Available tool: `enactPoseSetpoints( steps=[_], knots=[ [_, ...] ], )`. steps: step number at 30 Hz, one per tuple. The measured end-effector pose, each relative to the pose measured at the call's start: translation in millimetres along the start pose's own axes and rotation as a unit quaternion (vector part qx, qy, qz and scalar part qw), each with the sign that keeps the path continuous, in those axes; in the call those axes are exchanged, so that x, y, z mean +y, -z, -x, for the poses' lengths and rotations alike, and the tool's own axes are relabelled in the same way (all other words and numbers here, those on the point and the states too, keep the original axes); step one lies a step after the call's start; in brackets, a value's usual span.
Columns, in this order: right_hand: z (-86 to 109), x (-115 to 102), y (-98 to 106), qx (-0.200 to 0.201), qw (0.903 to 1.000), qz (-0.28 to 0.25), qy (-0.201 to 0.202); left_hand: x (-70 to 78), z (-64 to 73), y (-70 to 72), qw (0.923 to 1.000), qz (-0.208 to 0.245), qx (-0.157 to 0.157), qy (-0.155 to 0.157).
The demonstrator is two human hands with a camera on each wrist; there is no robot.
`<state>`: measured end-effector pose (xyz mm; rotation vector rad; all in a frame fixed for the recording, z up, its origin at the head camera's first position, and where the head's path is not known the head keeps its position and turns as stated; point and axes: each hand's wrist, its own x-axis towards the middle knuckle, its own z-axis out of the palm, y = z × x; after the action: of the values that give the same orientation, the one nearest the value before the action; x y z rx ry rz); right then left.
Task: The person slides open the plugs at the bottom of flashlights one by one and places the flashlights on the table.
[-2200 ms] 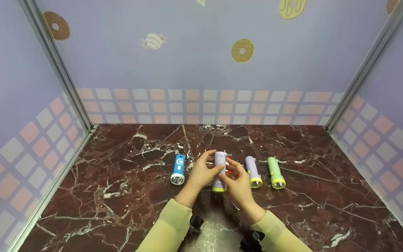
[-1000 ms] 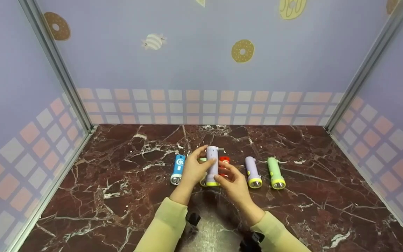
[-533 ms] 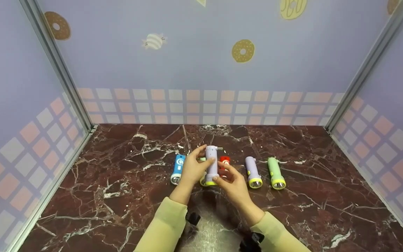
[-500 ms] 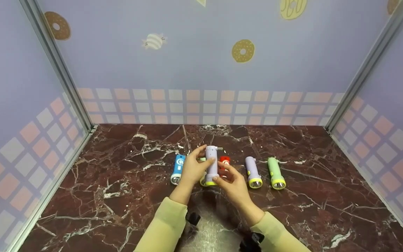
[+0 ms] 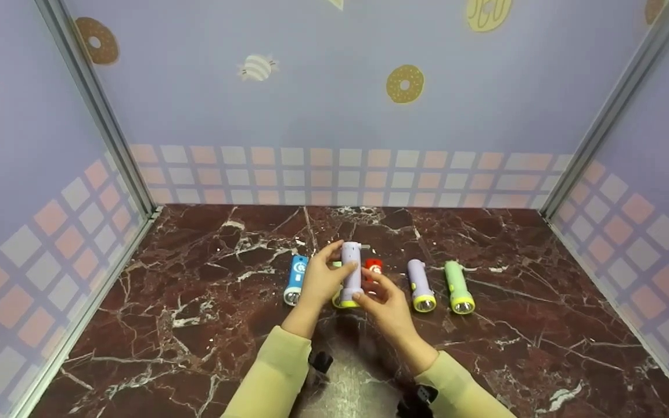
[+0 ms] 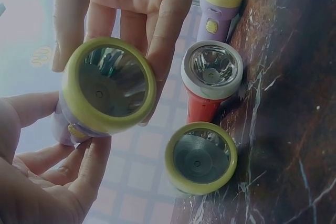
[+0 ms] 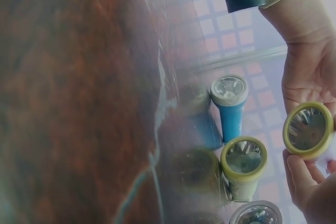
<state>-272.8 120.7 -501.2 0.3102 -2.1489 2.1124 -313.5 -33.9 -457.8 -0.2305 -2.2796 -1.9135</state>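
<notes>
Both hands hold a purple flashlight [image 5: 351,270] with a yellow rim, lens end toward me, raised above the table. My left hand [image 5: 322,283] grips its body, thumb on top. My right hand [image 5: 389,305] pinches it near the rim, thumb and fingers on the head. In the left wrist view its lens [image 6: 113,81] faces the camera and looks unlit; a yellow switch [image 6: 77,131] shows on its side. Right behind it lie a green flashlight [image 7: 244,166], mostly hidden in the head view, and a red flashlight [image 5: 374,266], partly covered by my right hand.
A blue flashlight [image 5: 295,278] lies left of my left hand. To the right lie another purple flashlight [image 5: 420,281] and another green flashlight [image 5: 457,284]. They rest in a row on the dark red marbled table [image 5: 195,348]. Patterned walls [image 5: 323,116] enclose three sides.
Since the earliest frame, both hands have moved the held purple flashlight left and slightly away, uncovering more of the red flashlight. Over the last half second almost nothing has moved.
</notes>
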Motion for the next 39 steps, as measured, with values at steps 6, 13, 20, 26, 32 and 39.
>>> enactPoseSetpoints(
  steps=[6, 13, 20, 26, 32, 39],
  knots=[
    [-0.8, 0.6, -1.3, 0.003, 1.0000, 0.001, -0.001, 1.2, -0.6, 1.2, 0.9999, -0.009, 0.003, 0.008],
    [-2.8, -1.2, -3.4, 0.002, 1.0000, 0.003, 0.000, 1.6, -2.5, 2.3, 0.9998, -0.009, 0.004, 0.017],
    [-5.3, -2.8, -7.1, -0.004, 0.9997, -0.015, -0.018, -1.8, -5.6, 3.8, 0.9998, -0.013, 0.009, 0.014],
    [-8.4, -2.8, -11.8, -0.003, 0.9998, -0.006, -0.018, -2.8, -8.0, 8.1, 0.9998, -0.010, 0.017, 0.010],
    [-12.0, -6.0, -17.4, -0.004, 0.9997, -0.001, -0.026, -1.1, -11.0, 14.4, 0.9995, -0.016, 0.024, 0.010],
    [-17.5, -9.5, -24.9, -0.006, 0.9997, 0.002, -0.022, 0.9, -14.1, 23.2, 0.9989, -0.024, 0.033, 0.023]
  ],
)
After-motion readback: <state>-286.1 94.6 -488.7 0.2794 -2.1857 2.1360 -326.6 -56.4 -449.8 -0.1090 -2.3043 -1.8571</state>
